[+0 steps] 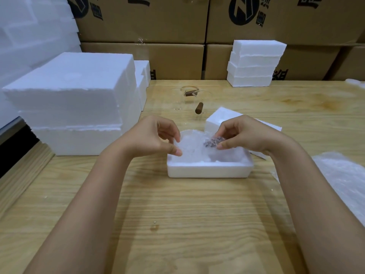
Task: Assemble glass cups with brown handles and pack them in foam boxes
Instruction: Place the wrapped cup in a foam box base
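Both hands pinch the bubble-wrapped clear glass cup: your left hand at the wrap's edge, your right hand by its brown handle, in the open white foam box beneath them. Loosen either pinch and the wrap may unfold, baring the glass.

We count two bare hands, the left hand and the right hand. Near us there is one open white foam box and, inside it, one bubble-wrapped bundle. Just beyond it is one white foam lid. Farther off we see two brown cylindrical handles; how many clear glass cups carry them we cannot tell. Far right, we count four stacked white foam slabs. On the left, three large white foam blocks make one pile. One loose bubble-wrap sheet lies at the right edge. We count at least four brown cardboard cartons along the far side.
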Action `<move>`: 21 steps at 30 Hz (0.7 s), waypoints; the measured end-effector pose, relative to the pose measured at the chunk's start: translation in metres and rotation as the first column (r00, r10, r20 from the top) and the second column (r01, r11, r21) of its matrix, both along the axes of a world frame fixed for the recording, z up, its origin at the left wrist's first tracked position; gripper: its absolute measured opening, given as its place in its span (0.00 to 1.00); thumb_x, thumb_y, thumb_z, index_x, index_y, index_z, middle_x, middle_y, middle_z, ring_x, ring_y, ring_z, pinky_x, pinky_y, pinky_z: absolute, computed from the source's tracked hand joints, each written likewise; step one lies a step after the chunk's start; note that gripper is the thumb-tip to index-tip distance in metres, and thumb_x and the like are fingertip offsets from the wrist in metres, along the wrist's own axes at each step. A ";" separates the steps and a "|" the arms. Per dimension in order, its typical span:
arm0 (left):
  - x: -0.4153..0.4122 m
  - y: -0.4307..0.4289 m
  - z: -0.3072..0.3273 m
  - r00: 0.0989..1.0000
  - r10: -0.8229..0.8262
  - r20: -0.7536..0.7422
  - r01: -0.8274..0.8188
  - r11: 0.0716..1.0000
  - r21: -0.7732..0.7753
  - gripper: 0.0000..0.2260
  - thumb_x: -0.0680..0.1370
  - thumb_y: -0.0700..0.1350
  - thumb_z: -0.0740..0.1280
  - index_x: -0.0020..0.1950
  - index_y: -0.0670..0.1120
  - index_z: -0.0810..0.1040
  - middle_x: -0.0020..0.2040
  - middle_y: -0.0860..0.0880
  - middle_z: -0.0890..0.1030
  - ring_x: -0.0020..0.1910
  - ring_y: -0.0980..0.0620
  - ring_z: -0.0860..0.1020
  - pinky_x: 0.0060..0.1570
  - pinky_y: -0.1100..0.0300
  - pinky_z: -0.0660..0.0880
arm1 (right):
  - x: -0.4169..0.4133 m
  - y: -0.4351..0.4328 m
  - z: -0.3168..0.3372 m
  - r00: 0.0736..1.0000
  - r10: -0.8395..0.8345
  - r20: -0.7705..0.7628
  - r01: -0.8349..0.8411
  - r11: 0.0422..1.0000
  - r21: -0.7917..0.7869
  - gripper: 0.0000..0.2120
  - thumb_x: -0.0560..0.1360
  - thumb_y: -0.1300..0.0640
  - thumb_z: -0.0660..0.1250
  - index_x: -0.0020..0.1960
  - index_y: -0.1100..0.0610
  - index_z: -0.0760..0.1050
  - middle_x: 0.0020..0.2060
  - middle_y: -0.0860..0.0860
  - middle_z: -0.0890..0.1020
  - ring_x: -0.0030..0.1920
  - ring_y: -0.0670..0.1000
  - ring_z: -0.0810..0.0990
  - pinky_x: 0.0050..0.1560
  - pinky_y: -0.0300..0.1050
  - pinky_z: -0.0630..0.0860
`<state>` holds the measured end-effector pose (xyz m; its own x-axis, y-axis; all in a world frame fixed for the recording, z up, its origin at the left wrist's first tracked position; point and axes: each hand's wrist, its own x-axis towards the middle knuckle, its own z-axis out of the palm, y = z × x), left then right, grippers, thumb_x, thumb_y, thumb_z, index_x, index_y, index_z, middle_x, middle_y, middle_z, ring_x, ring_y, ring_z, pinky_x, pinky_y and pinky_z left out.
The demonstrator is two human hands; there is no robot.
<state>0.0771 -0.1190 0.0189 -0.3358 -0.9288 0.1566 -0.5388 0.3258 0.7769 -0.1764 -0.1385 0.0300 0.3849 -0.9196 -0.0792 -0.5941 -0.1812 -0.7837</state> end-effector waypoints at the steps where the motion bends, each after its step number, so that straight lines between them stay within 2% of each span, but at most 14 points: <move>1: 0.001 -0.001 -0.001 1.000 0.002 0.000 -0.002 1.000 0.005 0.10 0.62 0.40 0.81 0.39 0.47 0.83 0.40 0.50 0.84 0.41 0.55 0.81 0.50 0.60 0.79 | 0.001 0.000 -0.002 1.000 0.002 -0.022 -0.002 1.000 -0.012 0.08 0.66 0.67 0.76 0.43 0.58 0.82 0.45 0.62 0.83 0.44 0.55 0.81 0.57 0.52 0.76; 4: 0.001 -0.003 -0.005 1.000 0.010 -0.002 -0.010 1.000 0.015 0.11 0.63 0.40 0.81 0.37 0.50 0.82 0.42 0.52 0.84 0.41 0.57 0.81 0.46 0.58 0.80 | 0.003 -0.002 -0.004 0.998 -0.015 -0.057 0.014 0.999 -0.031 0.10 0.66 0.67 0.76 0.46 0.60 0.82 0.43 0.57 0.85 0.46 0.55 0.82 0.55 0.47 0.76; 6: 0.001 -0.003 -0.005 1.000 0.027 0.005 -0.027 0.999 0.035 0.11 0.63 0.41 0.81 0.35 0.52 0.81 0.44 0.58 0.83 0.42 0.58 0.82 0.45 0.59 0.79 | 0.003 -0.003 -0.005 0.998 -0.024 -0.066 0.022 0.999 -0.035 0.10 0.66 0.66 0.77 0.46 0.59 0.83 0.41 0.54 0.85 0.43 0.50 0.82 0.51 0.42 0.76; 9: 0.000 -0.005 -0.006 1.000 0.021 0.006 -0.021 0.998 0.054 0.11 0.63 0.41 0.81 0.36 0.53 0.80 0.54 0.63 0.81 0.52 0.58 0.81 0.48 0.60 0.78 | 0.005 -0.001 -0.005 0.996 -0.019 -0.087 0.016 0.999 -0.042 0.10 0.66 0.64 0.77 0.46 0.56 0.83 0.38 0.52 0.83 0.39 0.46 0.78 0.46 0.38 0.73; 11: 0.000 -0.004 -0.005 1.000 -0.008 -0.001 0.008 0.999 0.043 0.12 0.64 0.40 0.80 0.36 0.52 0.80 0.57 0.62 0.80 0.57 0.65 0.77 0.48 0.64 0.76 | 0.002 0.000 -0.003 0.993 0.002 -0.115 -0.004 1.000 -0.023 0.10 0.67 0.61 0.77 0.47 0.52 0.82 0.42 0.53 0.84 0.42 0.48 0.80 0.50 0.40 0.74; 13: 0.001 -0.003 -0.005 1.000 -0.028 -0.013 0.029 0.998 0.062 0.11 0.65 0.39 0.80 0.40 0.51 0.81 0.59 0.59 0.80 0.57 0.67 0.76 0.50 0.65 0.76 | -0.007 0.001 0.004 0.991 0.035 -0.127 -0.031 0.999 0.029 0.12 0.69 0.56 0.76 0.51 0.48 0.81 0.44 0.48 0.85 0.46 0.45 0.82 0.53 0.39 0.75; 14: 0.002 -0.003 -0.004 0.999 -0.034 -0.033 0.037 0.996 0.082 0.12 0.65 0.39 0.80 0.42 0.50 0.81 0.59 0.59 0.80 0.58 0.67 0.76 0.53 0.64 0.76 | -0.012 0.000 0.007 0.993 0.040 -0.112 -0.037 0.999 0.034 0.11 0.70 0.53 0.74 0.52 0.45 0.81 0.43 0.45 0.85 0.44 0.42 0.82 0.50 0.37 0.75; 16: 0.003 -0.002 -0.002 0.995 -0.050 -0.081 0.058 0.993 0.106 0.16 0.65 0.43 0.80 0.49 0.52 0.82 0.60 0.60 0.79 0.59 0.66 0.75 0.60 0.62 0.72 | -0.020 -0.004 0.011 0.999 -0.041 -0.008 0.041 0.997 -0.060 0.07 0.73 0.50 0.70 0.51 0.44 0.80 0.41 0.43 0.85 0.40 0.41 0.81 0.43 0.37 0.76; 18: -0.002 -0.001 -0.002 0.994 -0.067 -0.092 0.076 0.992 0.102 0.26 0.62 0.49 0.79 0.57 0.60 0.77 0.61 0.63 0.77 0.62 0.66 0.73 0.62 0.63 0.68 | -0.026 -0.011 0.005 0.969 -0.240 0.064 0.248 0.942 -0.226 0.05 0.75 0.51 0.68 0.51 0.45 0.80 0.40 0.45 0.85 0.40 0.44 0.80 0.41 0.41 0.75; 19: -0.005 -0.002 -0.003 0.994 -0.080 -0.076 0.088 0.991 0.099 0.31 0.61 0.50 0.80 0.60 0.63 0.74 0.63 0.64 0.75 0.64 0.67 0.71 0.62 0.65 0.67 | -0.028 -0.015 -0.001 0.946 -0.325 0.022 0.317 0.902 -0.293 0.06 0.76 0.52 0.68 0.52 0.47 0.79 0.41 0.45 0.84 0.42 0.45 0.79 0.40 0.41 0.73; 21: -0.013 -0.003 -0.009 0.995 -0.103 -0.002 0.102 0.991 0.087 0.38 0.62 0.50 0.82 0.66 0.67 0.67 0.65 0.61 0.73 0.66 0.67 0.68 0.60 0.70 0.65 | -0.029 -0.020 -0.018 0.903 -0.401 -0.153 0.335 0.881 -0.334 0.11 0.76 0.53 0.67 0.58 0.50 0.78 0.49 0.46 0.81 0.46 0.47 0.75 0.44 0.42 0.67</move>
